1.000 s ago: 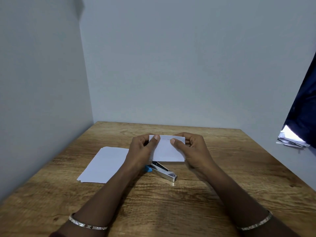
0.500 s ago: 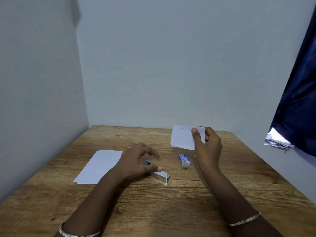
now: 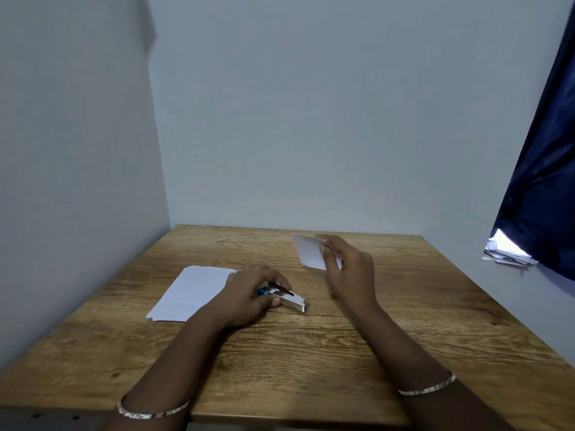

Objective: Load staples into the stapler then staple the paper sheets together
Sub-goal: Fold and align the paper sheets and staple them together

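Now the left hand (image 3: 249,293) clasps the stapler (image 3: 287,299) on the table (image 3: 311,353), just right of the paper sheets (image 3: 193,293). Beyond the stapler, the right hand (image 3: 348,272), fingers loosely spread, touches a small stapled slip (image 3: 308,250). She should lift the stapler squarely.

The wooden table (image 3: 311,353) stands in a corner between two pale walls. The left hand (image 3: 249,293) rests on the stapler (image 3: 287,300), thumb and fingers closed around its rear end; the metal front end points right and lies on the table. A stack of white sheets (image 3: 193,292) lies just left of that hand. The right hand (image 3: 348,272) is raised beside a small white paper (image 3: 309,251) at the far side; contact cannot be determined. A dark blue curtain (image 3: 541,181) hangs at right.
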